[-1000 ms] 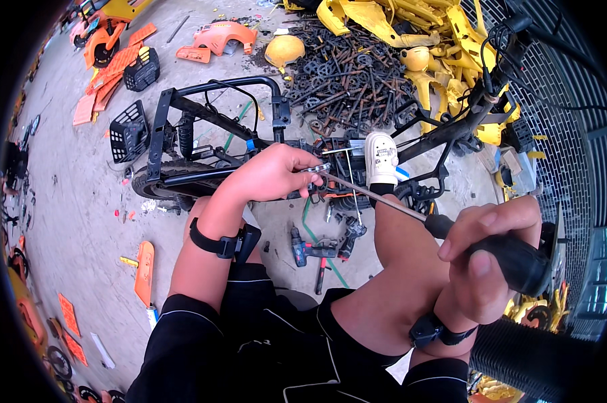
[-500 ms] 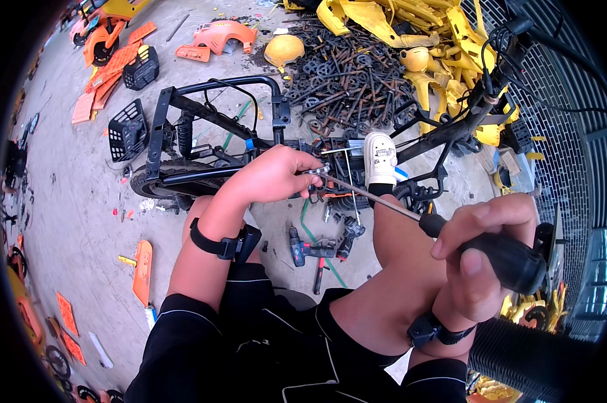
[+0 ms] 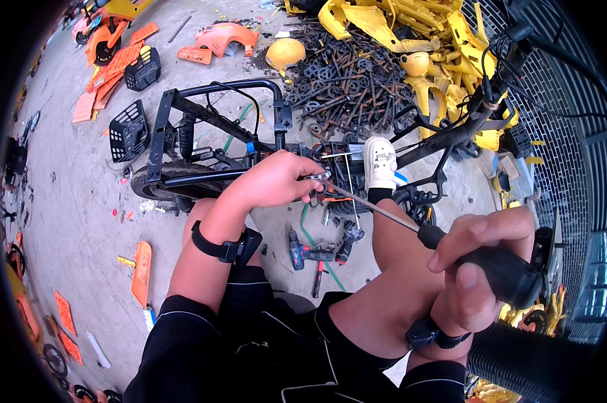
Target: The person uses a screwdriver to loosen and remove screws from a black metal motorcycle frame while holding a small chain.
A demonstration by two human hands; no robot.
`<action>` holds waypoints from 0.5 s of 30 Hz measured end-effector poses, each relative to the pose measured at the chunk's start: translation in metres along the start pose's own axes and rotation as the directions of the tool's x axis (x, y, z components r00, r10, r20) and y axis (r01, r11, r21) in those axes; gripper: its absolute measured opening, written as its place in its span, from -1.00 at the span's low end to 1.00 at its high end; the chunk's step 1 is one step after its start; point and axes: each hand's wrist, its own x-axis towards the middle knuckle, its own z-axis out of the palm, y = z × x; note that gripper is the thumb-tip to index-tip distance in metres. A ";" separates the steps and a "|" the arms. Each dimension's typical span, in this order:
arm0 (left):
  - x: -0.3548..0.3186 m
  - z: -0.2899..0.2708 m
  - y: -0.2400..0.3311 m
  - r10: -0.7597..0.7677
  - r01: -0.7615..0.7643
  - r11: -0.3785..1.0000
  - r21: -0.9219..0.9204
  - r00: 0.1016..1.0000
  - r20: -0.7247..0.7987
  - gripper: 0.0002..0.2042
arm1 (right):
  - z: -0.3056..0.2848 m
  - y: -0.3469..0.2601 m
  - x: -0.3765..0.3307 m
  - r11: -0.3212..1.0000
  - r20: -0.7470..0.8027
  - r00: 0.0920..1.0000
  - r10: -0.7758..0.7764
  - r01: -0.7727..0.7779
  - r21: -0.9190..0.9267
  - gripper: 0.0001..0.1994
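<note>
In the head view, the left hand (image 3: 280, 180) is near the middle of the frame, its thumb and forefinger pinched on a small metal part (image 3: 322, 176). The right hand (image 3: 470, 295), at the right and lower down, has its fingers and thumb wrapped around the black handle of a screwdriver (image 3: 432, 236). The tool lies slantwise — handle at the right, bare shaft running up and left — and its tip ends at the small metal part, though whether it sits inside or against it is too small to tell.

Beyond the left hand, a black vehicle frame (image 3: 246, 83) stretches from the left of centre toward the upper right. A white shoe (image 3: 382, 161) is just right of centre, next to the frame. Below the middle, two power drills, one upright in the picture (image 3: 297, 250) and one tilted (image 3: 347, 240), lie on the floor, with a red and black tool (image 3: 318, 275) just below them.

At the top centre is a heap of rusty dark metal parts (image 3: 354, 87) — yellow plastic pieces (image 3: 364, 28) are piled at its upper right. A black basket (image 3: 129, 131) lies at the left.
</note>
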 end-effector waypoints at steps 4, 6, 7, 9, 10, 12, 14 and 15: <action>0.001 0.000 -0.001 0.006 -0.006 1.000 0.007 1.000 0.001 -0.79 | 0.000 0.002 0.000 1.000 0.009 1.000 -0.005 0.005 -0.003 -0.59; 0.000 0.001 -0.001 0.009 -0.009 1.000 0.006 1.000 -0.001 -0.79 | 0.001 0.001 0.000 1.000 0.005 1.000 -0.011 0.011 -0.018 -0.59; 0.000 0.001 0.000 0.007 -0.007 1.000 0.008 1.000 -0.005 -0.79 | 0.001 0.001 0.000 1.000 0.002 1.000 -0.014 0.014 -0.025 -0.59; 0.000 0.001 0.001 0.006 -0.006 1.000 0.012 1.000 -0.012 -0.79 | 0.001 0.001 0.000 1.000 0.010 1.000 -0.027 0.027 -0.015 -0.58; 0.000 0.001 0.000 0.014 -0.013 1.000 0.015 1.000 -0.009 -0.79 | 0.001 0.001 0.000 0.999 0.013 0.999 -0.033 0.034 -0.009 -0.58; 0.001 0.002 -0.002 0.028 -0.028 0.999 0.022 1.000 -0.006 -0.79 | 0.001 0.001 0.000 0.999 0.015 0.999 -0.028 0.029 -0.028 -0.58; 0.000 0.001 -0.001 0.033 -0.032 0.999 0.040 0.999 -0.003 -0.79 | 0.002 0.001 0.000 0.999 0.003 1.000 -0.010 0.010 -0.043 -0.59; 0.000 0.001 -0.001 0.035 -0.035 0.998 0.048 0.999 -0.001 -0.79 | 0.004 0.000 0.000 0.999 -0.010 1.000 0.006 -0.007 -0.048 -0.59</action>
